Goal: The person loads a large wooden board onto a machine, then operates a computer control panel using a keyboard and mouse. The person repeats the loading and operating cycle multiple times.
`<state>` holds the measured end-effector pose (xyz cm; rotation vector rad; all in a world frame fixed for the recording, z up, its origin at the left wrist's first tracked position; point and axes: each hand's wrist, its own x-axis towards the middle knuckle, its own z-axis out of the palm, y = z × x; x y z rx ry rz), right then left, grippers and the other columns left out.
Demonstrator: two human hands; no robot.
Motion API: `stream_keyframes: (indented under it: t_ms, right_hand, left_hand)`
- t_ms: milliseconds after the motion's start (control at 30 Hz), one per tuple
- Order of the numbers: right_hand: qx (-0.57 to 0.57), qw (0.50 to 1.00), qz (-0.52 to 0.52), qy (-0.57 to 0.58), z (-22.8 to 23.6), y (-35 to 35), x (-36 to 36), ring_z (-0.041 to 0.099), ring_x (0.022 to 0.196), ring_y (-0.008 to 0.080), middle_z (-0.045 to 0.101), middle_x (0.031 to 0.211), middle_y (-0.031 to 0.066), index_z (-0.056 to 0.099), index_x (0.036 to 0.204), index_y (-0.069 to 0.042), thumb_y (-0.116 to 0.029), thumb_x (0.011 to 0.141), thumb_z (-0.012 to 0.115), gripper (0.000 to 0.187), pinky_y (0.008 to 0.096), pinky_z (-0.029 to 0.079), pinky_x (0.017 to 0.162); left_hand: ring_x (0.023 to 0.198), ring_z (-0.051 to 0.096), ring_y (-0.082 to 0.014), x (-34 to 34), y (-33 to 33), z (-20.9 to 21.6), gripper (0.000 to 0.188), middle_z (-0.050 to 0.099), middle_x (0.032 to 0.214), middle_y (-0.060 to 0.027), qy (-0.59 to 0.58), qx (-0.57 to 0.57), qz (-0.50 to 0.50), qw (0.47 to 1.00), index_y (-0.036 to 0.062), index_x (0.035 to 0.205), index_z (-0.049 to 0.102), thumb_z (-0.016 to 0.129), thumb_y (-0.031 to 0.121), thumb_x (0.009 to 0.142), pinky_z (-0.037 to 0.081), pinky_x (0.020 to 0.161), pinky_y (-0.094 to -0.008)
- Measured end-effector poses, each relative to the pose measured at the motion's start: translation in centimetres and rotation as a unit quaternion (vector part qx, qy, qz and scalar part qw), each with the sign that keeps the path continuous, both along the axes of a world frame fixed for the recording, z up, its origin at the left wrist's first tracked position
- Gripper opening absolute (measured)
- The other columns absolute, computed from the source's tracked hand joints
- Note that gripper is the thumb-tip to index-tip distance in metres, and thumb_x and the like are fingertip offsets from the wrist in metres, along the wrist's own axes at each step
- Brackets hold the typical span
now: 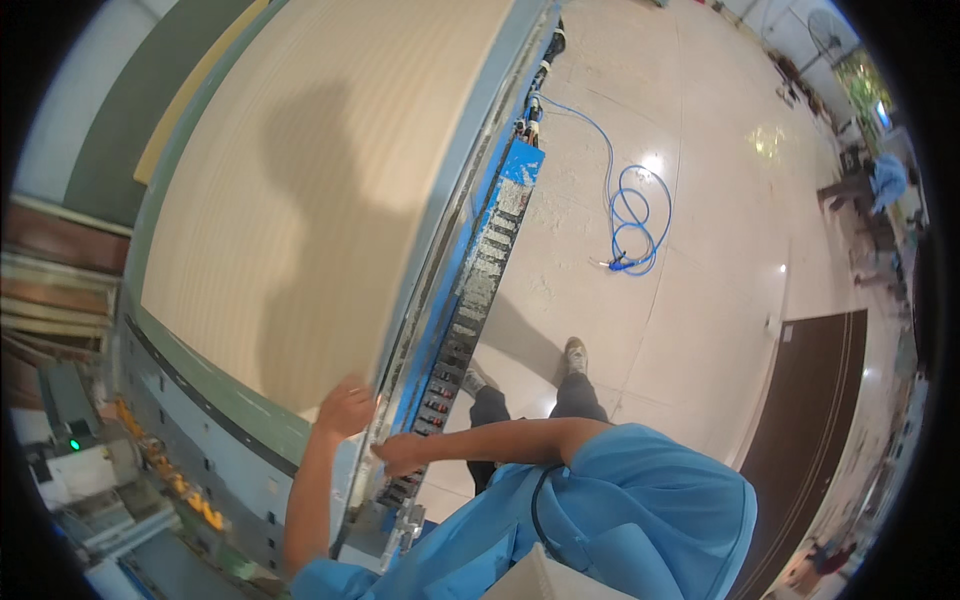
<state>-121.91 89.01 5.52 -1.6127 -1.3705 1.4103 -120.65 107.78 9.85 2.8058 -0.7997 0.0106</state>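
Observation:
A large pale wood-grain panel point(230, 200) lies on the flat bed of a machine, and a shadow falls across it. My left hand point(347, 405) is closed at the panel's near right corner, its fingers curled at the edge and slightly blurred. Just to the right and nearer to me, my right hand point(400, 454) rests at the metal rail point(425, 325) along the machine's side. Its fingers are bent inward; what lies under them is hidden.
A blue-edged strip with a row of slots point(478, 285) runs along the machine beside my legs. A coiled blue air hose point(640, 220) lies on the tiled floor. Machinery with a green light point(74, 444) stands at left, a brown door-like panel point(805, 400) at right.

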Motion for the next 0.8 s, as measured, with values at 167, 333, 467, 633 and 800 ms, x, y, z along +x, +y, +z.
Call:
stream_keyframes:
  t_ms: [167,333,467,633,800]
  right_hand:
    - [0.183,0.973,0.047,0.133,1.4,-8.0,2.7,0.065,0.085,0.0395,0.066,0.087,0.0213,0.065,0.088,-0.001,-0.035,0.091,0.062,0.034,0.0492,0.05,0.075]
    - [-0.123,0.968,-0.192,-0.107,-4.8,-27.0,17.4,0.068,0.094,0.0446,0.072,0.097,0.0239,0.072,0.104,-0.003,-0.046,0.09,0.062,0.047,0.0533,0.053,0.081]
    - [-0.147,0.859,-0.472,-0.136,-4.2,-43.5,27.3,0.07,0.09,0.0405,0.072,0.095,0.0234,0.071,0.1,-0.001,-0.041,0.089,0.066,0.042,0.0495,0.054,0.08]
    - [-0.121,0.718,-0.678,-0.099,-0.5,-53.8,35.6,0.07,0.084,0.0354,0.071,0.087,0.0217,0.07,0.094,0.001,-0.034,0.089,0.067,0.035,0.0448,0.053,0.076]
    - [-0.034,0.71,-0.701,-0.06,-1.9,-53.6,42.8,0.07,0.078,0.0339,0.071,0.085,0.0225,0.068,0.091,0.003,-0.033,0.09,0.067,0.036,0.0432,0.053,0.072]
  left_hand:
    - [0.08,0.062,-0.0345,-1.7,1.6,16.0,0.011,0.063,0.078,-0.0117,-0.147,0.066,0.241,0.957,0.0044,0.072,0.064,0.07,0.008,0.081,0.051,0.08,-0.0475]
    - [0.07,0.057,-0.0347,6.4,-13.2,19.8,0.013,0.059,0.076,-0.0116,-0.322,-0.047,0.251,0.911,0.0025,0.078,0.061,0.066,0.01,0.088,0.045,0.067,-0.0444]
    - [0.069,0.064,-0.0261,17.5,-29.5,13.1,0.007,0.068,0.079,-0.0054,-0.2,-0.271,0.163,0.927,0.0111,0.084,0.067,0.073,0.009,0.08,0.05,0.063,-0.0371]
    - [0.069,0.066,-0.0283,24.4,-42.4,10.1,0.009,0.068,0.078,-0.0083,-0.056,-0.28,0.052,0.957,0.0084,0.085,0.067,0.074,0.011,0.08,0.053,0.061,-0.0382]
    - [0.07,0.067,-0.0271,31.9,-46.2,8.1,0.007,0.068,0.08,-0.0093,0.008,-0.294,0.058,0.954,0.0079,0.087,0.068,0.073,0.011,0.083,0.053,0.06,-0.0361]
